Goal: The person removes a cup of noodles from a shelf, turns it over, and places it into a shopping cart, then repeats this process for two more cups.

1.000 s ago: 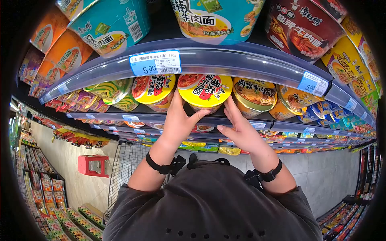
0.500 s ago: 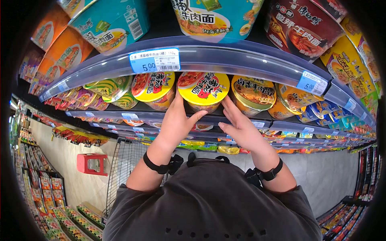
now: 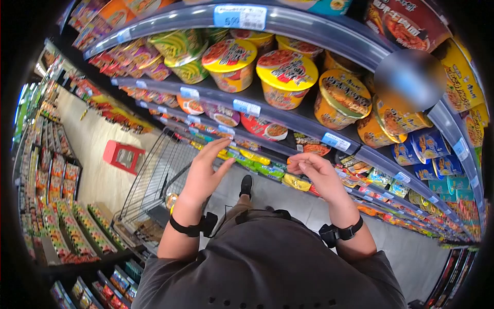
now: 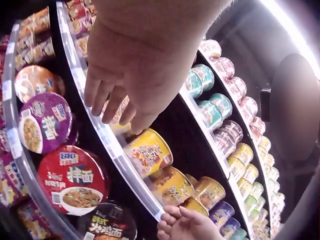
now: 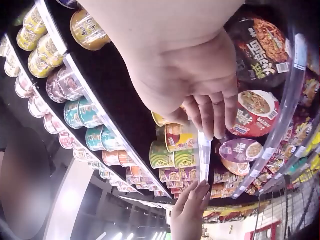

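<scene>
Two yellow-lidded noodle cups stand on the middle shelf in the head view, one (image 3: 286,77) above and between my hands, the other (image 3: 229,64) to its left. My left hand (image 3: 205,172) hangs in the air in front of the lower shelves, fingers loosely extended, holding nothing. Level with it on the right, my right hand (image 3: 320,175) is empty too, its fingers slightly bent. In the left wrist view a yellow cup (image 4: 149,152) sits on the shelf just past the left fingertips. The right wrist view shows the right palm (image 5: 187,75) and nothing in it.
An orange cup (image 3: 343,98) stands right of the yellow ones. The clear shelf edge (image 3: 303,23) curves above them. A wire cart (image 3: 154,177) is beside my left arm, with a red stool (image 3: 123,156) beyond it.
Both hands have let go of the yellow-lidded cup and drawn back toward the body, down from the shelf. The head view has turned and shows more of the floor and lower shelves.
</scene>
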Available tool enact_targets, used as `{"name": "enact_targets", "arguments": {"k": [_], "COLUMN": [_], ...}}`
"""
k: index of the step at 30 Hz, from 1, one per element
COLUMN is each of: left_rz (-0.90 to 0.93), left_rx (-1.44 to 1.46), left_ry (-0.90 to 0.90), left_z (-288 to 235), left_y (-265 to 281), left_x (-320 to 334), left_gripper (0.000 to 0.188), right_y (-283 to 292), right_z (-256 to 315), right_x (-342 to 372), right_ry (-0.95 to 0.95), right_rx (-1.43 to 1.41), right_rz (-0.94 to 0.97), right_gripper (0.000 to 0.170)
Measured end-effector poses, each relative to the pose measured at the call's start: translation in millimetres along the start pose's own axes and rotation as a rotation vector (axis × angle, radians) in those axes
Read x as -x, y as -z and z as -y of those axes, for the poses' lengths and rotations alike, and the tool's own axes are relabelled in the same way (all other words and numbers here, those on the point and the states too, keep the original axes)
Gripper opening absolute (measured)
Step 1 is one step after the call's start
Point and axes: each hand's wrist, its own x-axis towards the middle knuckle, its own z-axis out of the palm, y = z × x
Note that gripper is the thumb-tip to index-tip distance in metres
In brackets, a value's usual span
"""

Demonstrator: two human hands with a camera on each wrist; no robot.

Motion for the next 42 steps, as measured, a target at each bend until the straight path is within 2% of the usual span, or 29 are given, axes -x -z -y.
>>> {"name": "enact_targets", "arguments": {"k": [1, 2, 3, 6, 7, 9, 15, 16, 19, 21, 25, 29, 31, 36, 38, 40, 42], "left_rz": [0.000, -0.062, -0.066, -0.177, -0.190, -0.268, -0.386, -0.393, -0.421, -0.433, -0.560, -0.599, -0.681, -0.634, -0.639, -0.594, -0.601], "left_rx": [-0.009, -0.037, -0.042, -0.040, -0.043, -0.047, -0.041, -0.081, -0.099, -0.111, -0.078, -0.182, -0.110, -0.066, -0.051, 0.010, 0.082], "left_ry": [0.053, 0.076, 0.092, 0.199, 0.212, 0.368, 0.476, 0.445, 0.450, 0.586, 0.638, 0.797, 0.854, 0.916, 0.918, 0.936, 0.932], "left_z": [1, -1, 4, 20, 25, 33, 37, 40, 47, 55, 81, 95, 111, 143, 153, 163, 176], "left_y": [5, 10, 15, 35, 42, 55, 95, 103, 132, 153, 196, 234, 241, 250, 250, 247, 241], "left_x": [13, 26, 38, 75, 85, 105, 156, 167, 208, 245, 330, 407, 443, 509, 523, 531, 531], "left_gripper": [0.044, 0.029, 0.029, 0.010, 0.010, 0.009, 0.017, 0.018, 0.022, 0.027, 0.029, 0.036, 0.035, 0.036, 0.035, 0.031, 0.027], "right_y": [-2, -3, -5, -16, -19, -27, -70, -81, -124, -158, -236, -311, -349, -425, -448, -463, -477], "right_z": [-6, -14, -21, -32, -34, -37, -39, -40, -47, -51, -58, -76, -80, -95, -102, -110, -123], "right_x": [4, 7, 10, 15, 16, 15, 4, 1, -9, -16, -25, -33, -35, -41, -46, -51, -55], "right_ry": [-0.008, -0.043, -0.078, -0.096, -0.103, -0.122, -0.134, -0.146, -0.171, -0.203, -0.291, -0.333, -0.368, -0.416, -0.440, -0.546, -0.527], "right_rx": [-0.009, 0.013, 0.038, 0.069, 0.081, 0.099, 0.123, 0.113, 0.076, 0.116, 0.147, 0.235, 0.253, 0.333, 0.337, 0.203, 0.181], "right_rz": [0.018, 0.026, 0.033, 0.064, 0.080, 0.108, 0.181, 0.201, 0.264, 0.302, 0.369, 0.458, 0.479, 0.544, 0.557, 0.528, 0.491], "right_gripper": [0.024, 0.021, 0.020, 0.021, 0.022, 0.025, 0.033, 0.033, 0.036, 0.038, 0.041, 0.041, 0.041, 0.043, 0.043, 0.045, 0.044]}}
